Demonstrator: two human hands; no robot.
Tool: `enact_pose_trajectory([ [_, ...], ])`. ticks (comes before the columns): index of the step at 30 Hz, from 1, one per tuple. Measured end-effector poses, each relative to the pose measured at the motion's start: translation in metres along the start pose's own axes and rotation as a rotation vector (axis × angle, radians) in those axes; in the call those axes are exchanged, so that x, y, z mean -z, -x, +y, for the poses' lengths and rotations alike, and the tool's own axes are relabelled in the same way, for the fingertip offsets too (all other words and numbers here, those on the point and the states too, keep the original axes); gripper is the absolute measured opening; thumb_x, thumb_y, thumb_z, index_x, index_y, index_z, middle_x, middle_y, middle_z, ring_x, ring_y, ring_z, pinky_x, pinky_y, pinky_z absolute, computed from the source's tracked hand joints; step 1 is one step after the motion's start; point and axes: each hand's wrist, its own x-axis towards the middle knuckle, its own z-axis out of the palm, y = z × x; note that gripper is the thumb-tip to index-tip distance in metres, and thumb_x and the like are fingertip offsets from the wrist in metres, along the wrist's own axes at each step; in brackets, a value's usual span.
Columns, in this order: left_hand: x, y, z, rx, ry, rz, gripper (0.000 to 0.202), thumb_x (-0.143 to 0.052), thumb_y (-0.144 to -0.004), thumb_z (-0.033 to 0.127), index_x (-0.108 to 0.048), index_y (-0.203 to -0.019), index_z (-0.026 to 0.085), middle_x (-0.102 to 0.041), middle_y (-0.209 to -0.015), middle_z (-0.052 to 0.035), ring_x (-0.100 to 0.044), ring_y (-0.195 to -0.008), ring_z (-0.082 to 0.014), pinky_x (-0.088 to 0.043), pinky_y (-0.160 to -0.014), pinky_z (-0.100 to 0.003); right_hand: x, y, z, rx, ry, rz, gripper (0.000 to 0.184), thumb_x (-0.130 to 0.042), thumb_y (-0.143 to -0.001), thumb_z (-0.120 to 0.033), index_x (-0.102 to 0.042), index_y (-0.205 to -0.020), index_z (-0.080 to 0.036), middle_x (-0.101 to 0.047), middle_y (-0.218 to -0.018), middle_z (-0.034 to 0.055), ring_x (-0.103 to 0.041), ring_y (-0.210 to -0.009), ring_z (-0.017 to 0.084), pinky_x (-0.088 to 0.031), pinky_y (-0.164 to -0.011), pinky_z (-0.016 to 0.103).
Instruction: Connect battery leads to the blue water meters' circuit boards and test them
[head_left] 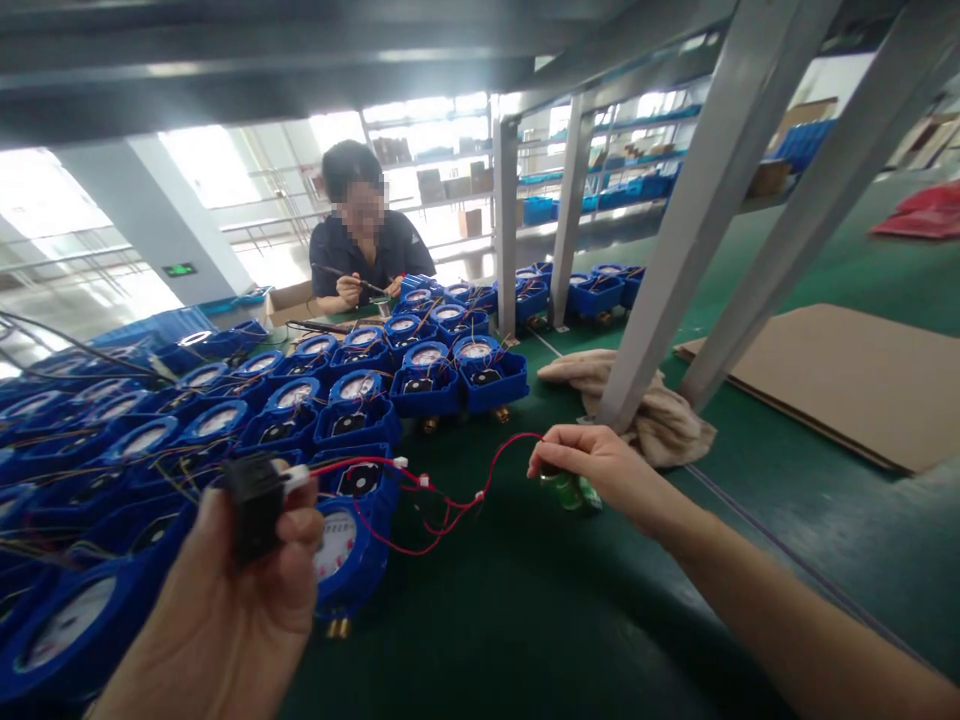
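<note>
My left hand [255, 590] is closed around a small black box-shaped part [255, 505], with a white connector [295, 480] at its right side. Red wires [450, 505] with small white plugs run from there across to the right. My right hand [581, 460] pinches the far end of a red wire between thumb and fingers; the tip itself is hidden. Just under this hand is a green, shiny object [570, 492], partly covered. Nearest my left hand stands a blue water meter [360, 560] with a round white dial and brass fittings.
Rows of blue meters [217, 420] with loose wires fill the left and middle of the green table [480, 620]. A co-worker [371, 250] sits opposite, holding a thin tool. Grey metal posts [675, 210], a crumpled cloth [667, 430] and cardboard sheets [847, 380] are on the right.
</note>
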Motion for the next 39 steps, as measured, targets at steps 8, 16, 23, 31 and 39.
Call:
enact_pose_trajectory([
  [8,-0.019,-0.002,-0.034,0.219,0.039,0.0,0.035,-0.044,-0.099,0.016,-0.074,-0.083,0.011,-0.075,-0.084,-0.0097,-0.074,-0.073,-0.0174,-0.062,-0.06,-0.02,-0.011,0.008,-0.003,-0.013,0.453,-0.443,0.023,-0.067,-0.084,-0.035,-0.077,-0.08,-0.015,-0.07,-0.087,0.0046,-0.063,-0.072,0.015,-0.047,-0.064,0.024],
  [16,0.001,-0.011,-0.047,0.251,0.053,-0.338,0.007,-0.071,-0.085,0.023,-0.077,-0.088,0.021,-0.078,-0.089,-0.0033,-0.074,-0.088,-0.0212,-0.063,-0.077,-0.026,-0.012,0.01,-0.005,-0.039,0.273,-0.417,0.027,-0.068,-0.086,-0.039,-0.073,-0.101,-0.017,-0.073,-0.094,0.0038,-0.066,-0.084,0.018,-0.05,-0.072,0.027],
  [23,-0.001,-0.004,-0.056,0.228,-0.054,-0.457,0.013,-0.082,-0.075,0.032,-0.076,-0.085,0.026,-0.077,-0.087,0.0005,-0.075,-0.086,-0.0196,-0.063,-0.07,-0.021,-0.026,0.015,-0.005,0.076,-0.005,-0.251,0.063,-0.08,-0.075,-0.032,-0.054,-0.132,-0.027,-0.063,-0.122,0.0042,-0.062,-0.084,0.013,-0.05,-0.068,0.025],
  [31,-0.005,0.006,-0.063,0.317,-0.163,-0.659,0.014,-0.087,-0.067,0.03,-0.075,-0.074,0.027,-0.072,-0.076,0.0033,-0.07,-0.062,-0.011,-0.055,-0.054,-0.013,-0.034,0.006,0.008,0.226,-0.295,-0.041,0.017,-0.073,-0.082,-0.032,-0.071,-0.09,-0.017,-0.071,-0.1,0.0054,-0.066,-0.095,0.017,-0.052,-0.09,0.034],
  [39,0.005,-0.012,-0.092,0.454,-0.373,-1.029,0.029,-0.09,-0.059,0.009,-0.076,-0.082,0.02,-0.076,-0.093,-0.0037,-0.071,-0.082,-0.0128,-0.054,-0.07,-0.016,-0.014,0.0,0.009,0.466,-0.149,0.169,0.018,-0.057,-0.084,-0.01,-0.069,-0.091,-0.02,-0.067,-0.116,0.005,-0.063,-0.11,0.018,-0.05,-0.101,0.038],
])
